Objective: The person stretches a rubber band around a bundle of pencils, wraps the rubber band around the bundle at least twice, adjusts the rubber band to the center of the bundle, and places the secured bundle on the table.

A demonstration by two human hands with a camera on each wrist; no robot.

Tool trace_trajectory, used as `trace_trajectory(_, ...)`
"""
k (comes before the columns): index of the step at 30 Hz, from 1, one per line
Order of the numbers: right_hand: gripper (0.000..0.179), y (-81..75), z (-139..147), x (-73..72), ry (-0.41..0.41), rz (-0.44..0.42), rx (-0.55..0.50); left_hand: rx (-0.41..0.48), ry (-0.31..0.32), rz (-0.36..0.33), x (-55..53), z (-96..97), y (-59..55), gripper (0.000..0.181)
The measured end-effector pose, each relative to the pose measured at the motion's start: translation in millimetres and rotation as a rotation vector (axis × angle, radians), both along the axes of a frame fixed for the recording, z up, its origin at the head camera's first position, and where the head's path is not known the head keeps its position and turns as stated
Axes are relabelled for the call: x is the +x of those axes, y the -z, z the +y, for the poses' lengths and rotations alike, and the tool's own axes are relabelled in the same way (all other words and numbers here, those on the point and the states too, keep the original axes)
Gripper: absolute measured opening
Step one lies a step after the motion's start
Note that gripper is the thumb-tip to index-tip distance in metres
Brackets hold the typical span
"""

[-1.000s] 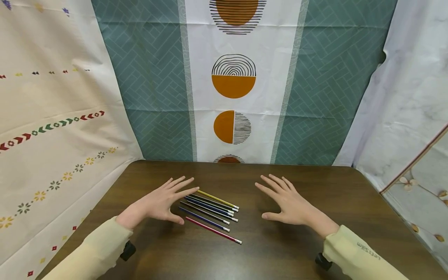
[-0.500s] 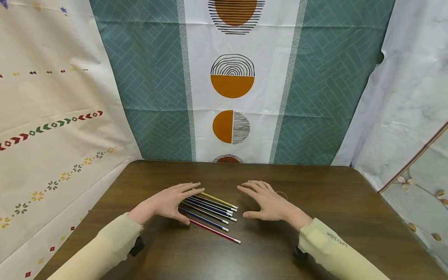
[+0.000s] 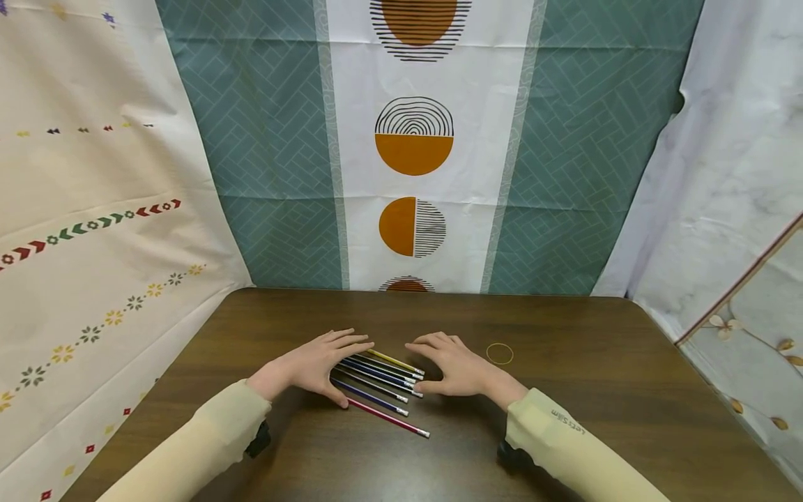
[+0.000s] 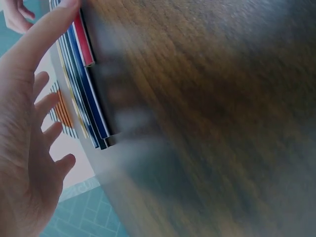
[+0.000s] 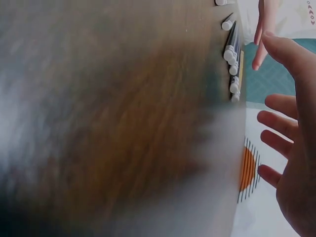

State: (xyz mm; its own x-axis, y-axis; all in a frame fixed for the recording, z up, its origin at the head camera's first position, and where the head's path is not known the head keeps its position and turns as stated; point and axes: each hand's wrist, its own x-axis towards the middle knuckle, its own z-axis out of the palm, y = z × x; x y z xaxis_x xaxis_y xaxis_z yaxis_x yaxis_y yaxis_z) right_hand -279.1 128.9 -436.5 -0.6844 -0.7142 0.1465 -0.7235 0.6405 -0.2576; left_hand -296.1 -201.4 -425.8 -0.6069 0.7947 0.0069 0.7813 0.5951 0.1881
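Several pencils lie slantwise side by side on the table, white erasers toward the right. A red pencil [image 3: 392, 420] is nearest the person, a yellow pencil [image 3: 396, 361] farthest, with dark and blue pencils [image 3: 370, 397] between. My left hand [image 3: 323, 366] hovers over their left ends, fingers spread, thumb by the red pencil. My right hand [image 3: 454, 366] is at the eraser ends, its fingers apart and slightly bent, holding nothing. The left wrist view shows the left thumb [image 4: 44, 34] overlapping the red pencil. White erasers [image 5: 231, 54] appear past the right hand in the right wrist view.
A thin yellow rubber band [image 3: 500, 354] lies on the brown table [image 3: 564, 362], right of the right hand. Patterned cloth [image 3: 282, 174] hangs behind the table, with more cloth along the left and right sides.
Both hands have come inward toward the pencils, the right hand travelling farther leftward. The rubber band has come into view from behind the right hand. The pencils stay as they were.
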Motion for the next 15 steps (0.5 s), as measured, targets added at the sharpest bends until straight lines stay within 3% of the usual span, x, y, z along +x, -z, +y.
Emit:
trace_trajectory(10, 0.073, 4.5, -12.7, 3.4, 0.018, -0.047, 0.028, 0.002, -0.087, -0.094, -1.9, 0.5, 5.4, 0.107)
trace_trajectory(15, 0.072, 7.5, -16.0, 4.1, 0.028, -0.046, 0.042, -0.002, -0.093, -0.077, -3.3, 2.4, 6.4, 0.099)
